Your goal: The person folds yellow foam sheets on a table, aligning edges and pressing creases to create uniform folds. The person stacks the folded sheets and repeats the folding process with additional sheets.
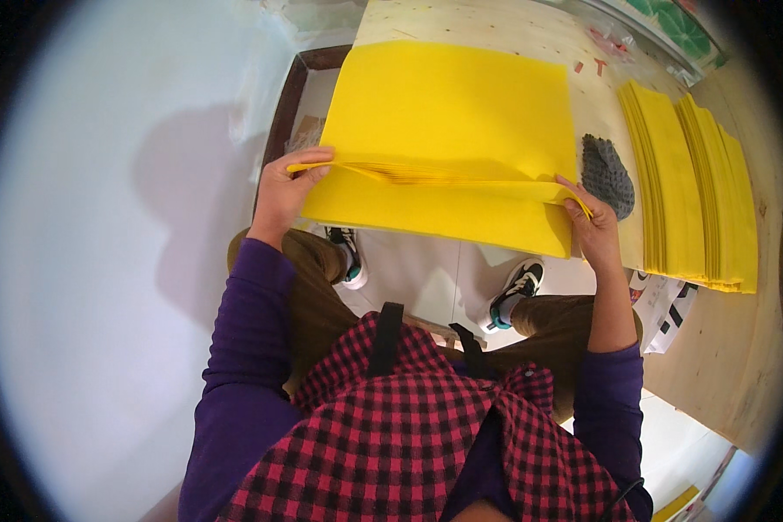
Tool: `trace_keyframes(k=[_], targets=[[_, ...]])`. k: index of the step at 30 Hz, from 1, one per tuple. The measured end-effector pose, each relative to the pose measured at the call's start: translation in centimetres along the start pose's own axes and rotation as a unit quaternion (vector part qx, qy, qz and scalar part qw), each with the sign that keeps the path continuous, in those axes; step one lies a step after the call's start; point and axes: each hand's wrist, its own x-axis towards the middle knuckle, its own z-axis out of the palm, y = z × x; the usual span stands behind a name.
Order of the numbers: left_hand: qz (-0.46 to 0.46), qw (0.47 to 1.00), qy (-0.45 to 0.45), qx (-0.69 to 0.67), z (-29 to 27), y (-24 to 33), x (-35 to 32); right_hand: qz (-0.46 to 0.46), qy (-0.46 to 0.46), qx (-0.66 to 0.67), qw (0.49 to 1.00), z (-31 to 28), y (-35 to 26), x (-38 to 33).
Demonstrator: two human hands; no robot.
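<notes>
Yellow sheets (448,109) in left fingers (318,153) and right fingers (573,188), on table (461,21), perhaps plywood, near wall (104,226).

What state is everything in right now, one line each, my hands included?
Left hand: closed, pinching the left end of the layered yellow strip
Right hand: closed, pinching its right end
Layered yellow strip: stretched between both hands
Large yellow sheet: spread out on the table
Yellow stacks: lying side by side
Grey cloth: lying bunched up

Readable text: none | white bag (664,324): black printed marks, not legible as words
</notes>
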Motion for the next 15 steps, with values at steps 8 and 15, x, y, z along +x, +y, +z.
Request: trace_keyframes(k=[8,15], targets=[[-0.143,0.984,-0.015,-0.104,0.3,0.6,1.2,0.091,0.02,0.054,0.994,0.0,-1.1,-0.3],[-0.186,0.979,-0.002,-0.086,0.6,0.8,1.4,0.107,0.031,0.086,0.99,-0.3,-0.6,0.0]])
